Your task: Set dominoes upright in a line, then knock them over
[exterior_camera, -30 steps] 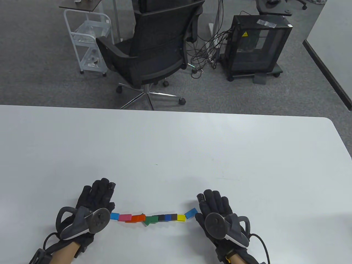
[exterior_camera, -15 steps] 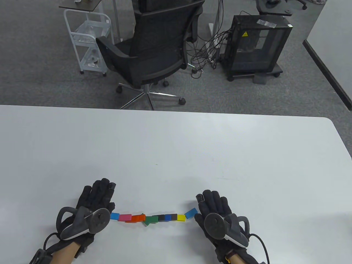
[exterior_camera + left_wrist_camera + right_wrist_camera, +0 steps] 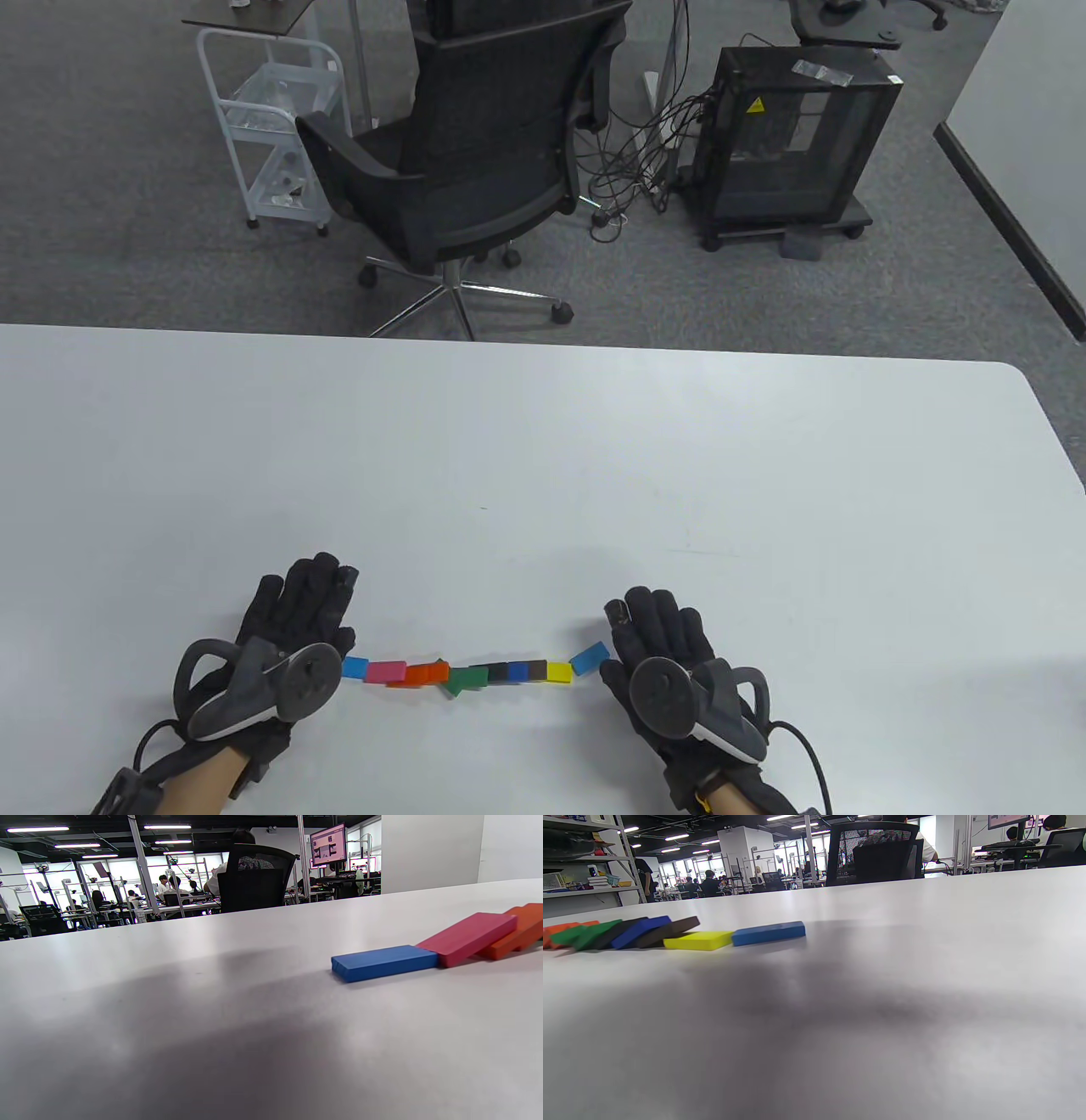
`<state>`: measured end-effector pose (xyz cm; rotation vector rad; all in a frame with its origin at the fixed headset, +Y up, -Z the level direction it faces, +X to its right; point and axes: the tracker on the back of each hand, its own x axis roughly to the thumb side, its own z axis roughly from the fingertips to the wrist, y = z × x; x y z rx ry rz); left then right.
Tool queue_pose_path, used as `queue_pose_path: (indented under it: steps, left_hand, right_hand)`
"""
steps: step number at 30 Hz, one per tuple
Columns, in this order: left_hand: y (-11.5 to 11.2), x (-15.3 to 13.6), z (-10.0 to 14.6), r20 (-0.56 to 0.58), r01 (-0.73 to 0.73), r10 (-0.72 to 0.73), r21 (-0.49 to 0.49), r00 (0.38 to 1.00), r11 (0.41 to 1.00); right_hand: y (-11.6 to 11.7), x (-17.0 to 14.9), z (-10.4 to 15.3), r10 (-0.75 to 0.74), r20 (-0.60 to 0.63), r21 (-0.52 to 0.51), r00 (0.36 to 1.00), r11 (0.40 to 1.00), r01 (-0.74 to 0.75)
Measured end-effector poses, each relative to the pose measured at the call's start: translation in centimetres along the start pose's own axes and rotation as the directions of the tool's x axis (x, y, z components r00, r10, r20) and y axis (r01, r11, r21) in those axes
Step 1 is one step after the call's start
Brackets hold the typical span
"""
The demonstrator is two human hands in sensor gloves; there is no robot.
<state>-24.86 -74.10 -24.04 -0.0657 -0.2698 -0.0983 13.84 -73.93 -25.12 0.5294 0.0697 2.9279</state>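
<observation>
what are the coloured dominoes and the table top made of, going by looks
The dominoes, such as the blue domino and the yellow domino, look like painted wood or solid plastic: opaque flat colour, matte faces, crisp edges, no visible grain. Which one is unclear. The table looks like smooth pale grey laminate with a soft sheen, showing blurred reflections in the wrist views.

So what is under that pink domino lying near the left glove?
The flat pink domino leans with its end on the flat blue domino beside it. Whether the grey table touches its far end is hidden.
</observation>
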Motion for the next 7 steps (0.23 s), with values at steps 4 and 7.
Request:
queue_pose_path:
  steps: [4, 7]
  left_hand:
    - [0.01, 0.00, 0.02, -0.002, 0.002, -0.002, -0.008, 1.000, 1.000]
    - [0.02, -0.02, 0.02, -0.006, 0.002, -0.002, -0.011, 1.000, 1.000]
  right_hand:
    - [-0.02, -0.03, 0.01, -0.002, -0.002, 0.002, 1.000, 1.000, 0.002]
    - [-0.25, -0.21, 0.07, -0.014, -0.011, -0.012, 1.000, 1.000, 0.014]
